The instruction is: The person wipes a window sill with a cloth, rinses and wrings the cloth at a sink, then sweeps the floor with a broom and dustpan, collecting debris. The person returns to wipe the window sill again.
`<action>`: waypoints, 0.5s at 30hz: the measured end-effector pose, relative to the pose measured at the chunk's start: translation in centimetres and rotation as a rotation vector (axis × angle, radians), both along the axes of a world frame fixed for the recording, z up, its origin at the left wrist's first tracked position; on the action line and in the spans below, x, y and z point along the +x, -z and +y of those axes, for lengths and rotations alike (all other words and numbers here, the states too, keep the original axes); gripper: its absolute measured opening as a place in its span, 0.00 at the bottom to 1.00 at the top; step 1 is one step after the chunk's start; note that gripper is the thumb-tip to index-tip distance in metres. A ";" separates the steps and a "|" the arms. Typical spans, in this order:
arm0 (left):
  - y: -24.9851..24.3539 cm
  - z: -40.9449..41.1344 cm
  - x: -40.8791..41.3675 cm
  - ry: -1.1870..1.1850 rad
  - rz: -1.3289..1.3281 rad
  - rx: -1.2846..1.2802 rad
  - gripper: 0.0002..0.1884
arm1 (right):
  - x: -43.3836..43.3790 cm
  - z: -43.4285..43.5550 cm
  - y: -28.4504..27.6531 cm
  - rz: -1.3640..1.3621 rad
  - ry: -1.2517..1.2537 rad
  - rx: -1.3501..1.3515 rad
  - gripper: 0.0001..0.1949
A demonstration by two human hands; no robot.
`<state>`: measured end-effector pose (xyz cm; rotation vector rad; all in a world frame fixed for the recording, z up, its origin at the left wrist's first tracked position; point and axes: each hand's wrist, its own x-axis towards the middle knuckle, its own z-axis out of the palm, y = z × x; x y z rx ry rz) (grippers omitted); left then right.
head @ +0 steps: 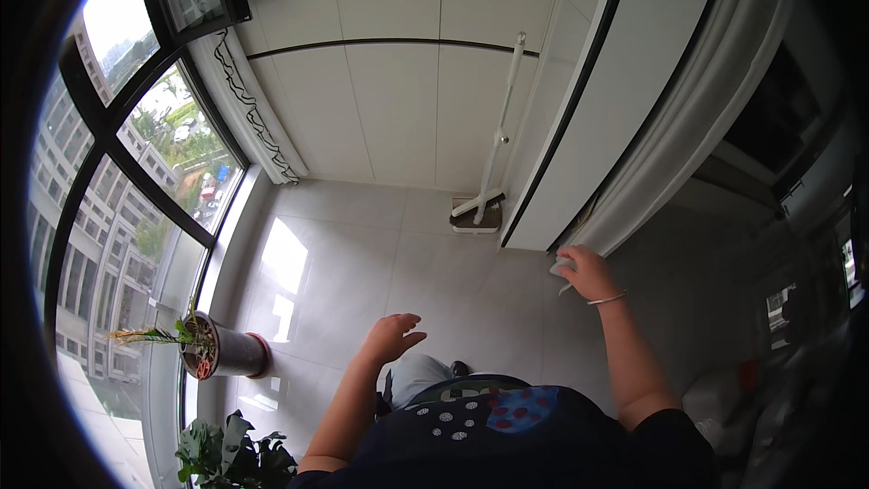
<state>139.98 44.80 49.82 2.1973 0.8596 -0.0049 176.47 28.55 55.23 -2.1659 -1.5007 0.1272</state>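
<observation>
My right hand (589, 274) is out to the right, with a bracelet on its wrist. Its thumb and fingers grip a thin white sheet (563, 266), either tissue or cloth; part of it hangs below the fingers. The hem of a pale floor-length curtain (597, 239) is close behind that hand, and I cannot tell whether they touch. My left hand (394, 337) hovers over the grey floor tiles (468, 299) in front of my body. It holds nothing, and its thumb stands apart from the fingers.
A white-handled broom (502, 122) leans upright in the far corner, its head in a dustpan (475, 227). Along the left window (108, 136) stand a potted plant (234, 348) and a leafy green plant (227, 451). A wall end (543, 217) juts out beside the curtain.
</observation>
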 end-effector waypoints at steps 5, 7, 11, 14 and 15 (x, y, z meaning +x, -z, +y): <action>0.2 9.2 9.9 -0.163 -0.225 -0.317 0.24 | 8.0 21.4 -6.5 -0.359 -0.251 0.215 0.14; 2.3 13.8 15.3 -0.147 -0.326 -0.398 0.26 | 10.7 27.7 -7.5 -0.509 -0.274 0.183 0.16; 4.7 21.9 27.8 -0.209 -0.402 -0.862 0.32 | 15.9 38.1 -6.4 -0.814 -0.311 -0.035 0.17; 7.5 27.0 37.8 -0.318 -0.360 -0.960 0.33 | 20.7 44.5 -5.0 -1.024 -0.369 -0.233 0.11; 9.0 28.1 40.8 -0.374 -0.346 -0.979 0.33 | 21.9 46.2 -4.4 -1.085 -0.391 -0.306 0.10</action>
